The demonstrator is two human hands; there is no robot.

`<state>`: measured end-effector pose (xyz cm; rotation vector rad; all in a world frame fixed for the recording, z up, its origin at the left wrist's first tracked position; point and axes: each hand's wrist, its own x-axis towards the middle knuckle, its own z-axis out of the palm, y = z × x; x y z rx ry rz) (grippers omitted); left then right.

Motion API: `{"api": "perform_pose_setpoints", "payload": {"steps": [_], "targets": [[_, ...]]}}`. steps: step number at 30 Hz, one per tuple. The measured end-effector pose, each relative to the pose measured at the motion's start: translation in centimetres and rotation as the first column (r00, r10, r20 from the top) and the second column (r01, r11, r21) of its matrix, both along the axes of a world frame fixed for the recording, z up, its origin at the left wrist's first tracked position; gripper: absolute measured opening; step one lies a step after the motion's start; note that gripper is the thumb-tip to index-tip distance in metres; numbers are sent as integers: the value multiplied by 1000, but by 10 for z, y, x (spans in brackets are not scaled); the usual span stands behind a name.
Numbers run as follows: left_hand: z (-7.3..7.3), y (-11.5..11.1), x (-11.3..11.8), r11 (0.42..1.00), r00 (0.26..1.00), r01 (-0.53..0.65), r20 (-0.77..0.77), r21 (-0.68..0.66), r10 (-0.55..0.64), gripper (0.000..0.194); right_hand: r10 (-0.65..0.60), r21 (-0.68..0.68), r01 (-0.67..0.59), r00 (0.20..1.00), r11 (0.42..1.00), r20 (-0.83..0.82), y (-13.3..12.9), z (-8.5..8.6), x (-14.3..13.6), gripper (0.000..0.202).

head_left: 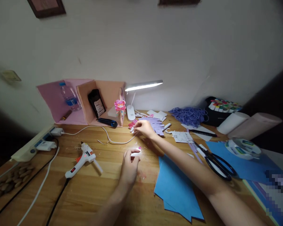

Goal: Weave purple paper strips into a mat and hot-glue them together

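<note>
My left hand (129,166) is over the middle of the wooden table, thumb and forefinger curved around a small white and pink piece (136,154) that looks like paper, glaring in the lamp light. Farther back, my right hand (144,129) has its fingertips pinched together; whatever is between them is too small to make out. Red-pink scraps (133,123) and purple fringed paper (154,123) lie just behind that hand. A white cable (119,143) runs up to its fingers. Under my right forearm are blue sheets (176,190).
A glue gun (83,160) and power strip (33,147) are on the left. Behind stand a pink box (86,102) and a lit desk lamp (143,85). Scissors (217,161), purple yarn (188,116), tape (242,148) and markers (224,105) are on the right.
</note>
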<state>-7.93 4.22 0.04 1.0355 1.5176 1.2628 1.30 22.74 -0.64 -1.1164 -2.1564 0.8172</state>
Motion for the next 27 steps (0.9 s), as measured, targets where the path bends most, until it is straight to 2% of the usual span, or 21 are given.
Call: {"api": "perform_pose_setpoints", "payload": {"steps": [3,7,11,16,20,23,27], "targets": [[0,0,0,1000,1000,8,12,2,-8,21,-75,-17,74,997,997,-19,22,9,-9,22],[-2,3,-2,1000,1000,-11,17,-5,11,21,-131,-30,130,991,991,-18,41,9,-27,25],[-5,6,-4,999,999,-39,16,-6,39,21,-135,-28,135,991,990,-3,43,4,-36,26],[-9,7,-3,1000,1000,-25,13,-4,26,19,-136,-12,136,990,991,37,37,4,-32,26],[-10,7,-2,999,999,33,-7,17,-33,17,-139,36,138,990,990,31,32,14,-23,25],[-7,6,0,991,991,123,-51,57,-120,15,-127,81,125,992,989,13,19,27,-8,19],[-2,-4,8,952,949,292,-153,96,-276,14,-98,93,95,995,991,20,-20,44,41,26]]}}
